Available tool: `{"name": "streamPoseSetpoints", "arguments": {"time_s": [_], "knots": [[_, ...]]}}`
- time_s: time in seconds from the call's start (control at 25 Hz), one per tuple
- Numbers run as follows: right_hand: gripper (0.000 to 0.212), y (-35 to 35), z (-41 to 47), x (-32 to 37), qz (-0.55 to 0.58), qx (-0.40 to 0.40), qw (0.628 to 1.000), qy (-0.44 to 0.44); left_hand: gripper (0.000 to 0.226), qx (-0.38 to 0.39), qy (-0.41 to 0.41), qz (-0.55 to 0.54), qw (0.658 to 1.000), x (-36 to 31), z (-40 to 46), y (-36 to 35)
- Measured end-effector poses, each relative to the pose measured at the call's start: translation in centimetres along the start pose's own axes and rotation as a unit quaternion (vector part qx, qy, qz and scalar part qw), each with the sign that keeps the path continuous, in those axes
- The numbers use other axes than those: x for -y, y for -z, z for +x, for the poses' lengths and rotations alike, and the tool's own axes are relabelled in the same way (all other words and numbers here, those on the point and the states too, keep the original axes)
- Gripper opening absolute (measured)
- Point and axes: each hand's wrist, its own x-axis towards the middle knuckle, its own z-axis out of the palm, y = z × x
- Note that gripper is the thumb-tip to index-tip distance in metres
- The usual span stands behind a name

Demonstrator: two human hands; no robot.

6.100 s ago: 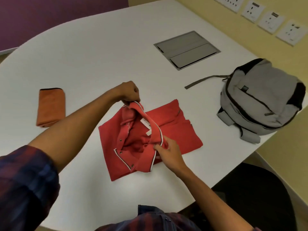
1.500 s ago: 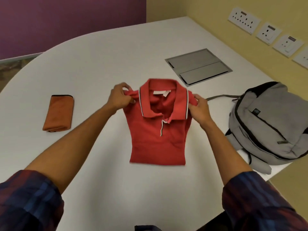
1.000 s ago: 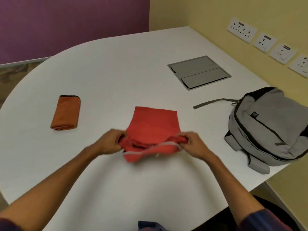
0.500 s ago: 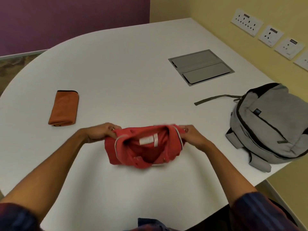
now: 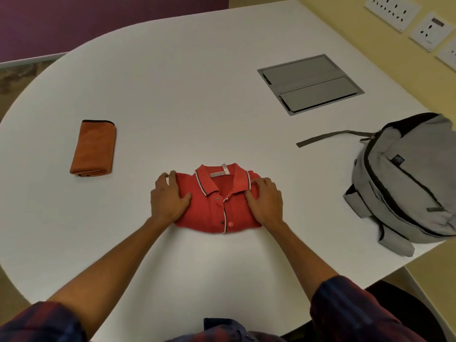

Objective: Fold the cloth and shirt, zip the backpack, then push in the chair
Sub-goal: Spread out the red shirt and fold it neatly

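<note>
shirt sits folded into a compact red bundle near the front middle of the white table, collar up and facing away, placket buttons showing. left hand lies flat on its left side with fingers spread, and right hand lies flat on its right side, fingers loosely extended; neither one grips, both press down on the fabric. judging by this, the fold is made and the step in hand is flattening it. to do that well, press evenly from the middle outward so trapped air and the bulge along the lower edge go down, and keep the collar square instead of dragging it sideways. lift both palms straight up when done, since a sliding release could pull the top layer open. orange cloth lies folded well apart to the left. grey backpack rests at the right edge of the table, strap trailing left; whether its zip is open i cannot tell
</note>
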Motion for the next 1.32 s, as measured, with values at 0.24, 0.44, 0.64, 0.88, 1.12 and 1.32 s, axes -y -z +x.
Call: {"name": "streamPoseSetpoints", "arguments": {"time_s": [0.24, 0.44, 0.64, 0.88, 1.12, 1.32], "knots": [[0.058, -0.8, -0.9, 2.4, -0.031, -0.017, 0.990, 0.137, 0.043, -0.068, -0.262, 0.112, 0.956, -1.7, -2.3, -2.2], [0.050, -2.4, -0.9, 2.0, -0.172, 0.199, 0.952, 0.157, 0.054, 0.027, -0.243, 0.148, 0.958, -1.1, -2.3, -4.1], [0.045, -1.9, -2.2, 2.5, -0.123, -0.087, 0.980, 0.127, 0.056, -0.067, -0.147, 0.087, 0.983, -1.1, -2.3, -2.7], [0.069, -3.6, -2.0, 1.8, -0.205, 0.031, 0.968, 0.142, 0.087, 0.026, -0.120, 0.139, 0.983, 0.5, -3.1, -4.3], [0.092, -5.0, -0.8, 2.2, -0.169, 0.037, 0.980, 0.100, 0.087, 0.001, -0.089, 0.106, 0.990, -0.5, -1.9, -3.9], [0.088, -6.2, -0.8, 1.0, -0.146, 0.130, 0.978, 0.077, 0.080, 0.023, -0.141, 0.097, 0.985, -0.5, -1.3, -5.2]]}}
